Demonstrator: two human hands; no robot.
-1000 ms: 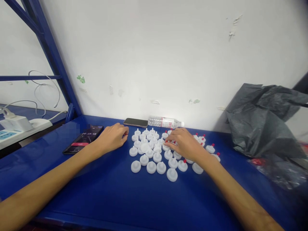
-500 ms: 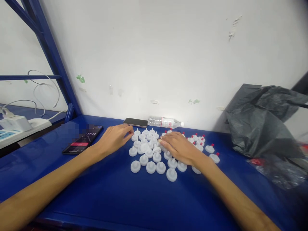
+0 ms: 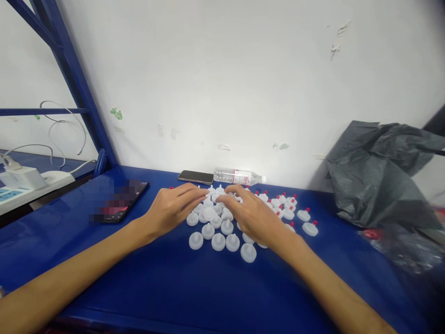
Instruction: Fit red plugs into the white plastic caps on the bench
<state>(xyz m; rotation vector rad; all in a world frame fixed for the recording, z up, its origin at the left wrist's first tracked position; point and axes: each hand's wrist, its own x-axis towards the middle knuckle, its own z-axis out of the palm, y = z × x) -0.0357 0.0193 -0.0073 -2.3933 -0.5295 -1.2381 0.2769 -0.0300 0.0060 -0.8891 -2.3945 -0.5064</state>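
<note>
Many white round plastic caps with a spout in the middle (image 3: pixel 218 241) stand on the blue table. My left hand (image 3: pixel 174 204) reaches over their left side, fingers stretched forward and pressed together; whatever its fingertips hold is too small to make out. Facing it, my right hand (image 3: pixel 252 211) has thumb and forefinger curved around a white spouted cap (image 3: pixel 219 195) at the back of the group. To the right of this hand stand spouted caps with red tips (image 3: pixel 303 215). Past the left hand's knuckles a small red tip (image 3: pixel 171 187) shows.
Against the wall lie a phone (image 3: pixel 195 176) and a clear plastic bottle (image 3: pixel 239 176). Another phone (image 3: pixel 134 197) is left of my left hand. A grey plastic bag (image 3: pixel 378 171) and clear crumpled plastic (image 3: pixel 406 248) are at the right, a power strip (image 3: pixel 34 185) at far left.
My left hand has moved right, over the caps. My right hand has shifted left from beside the red-tipped caps, and its thumb and forefinger have come around a white cap.
</note>
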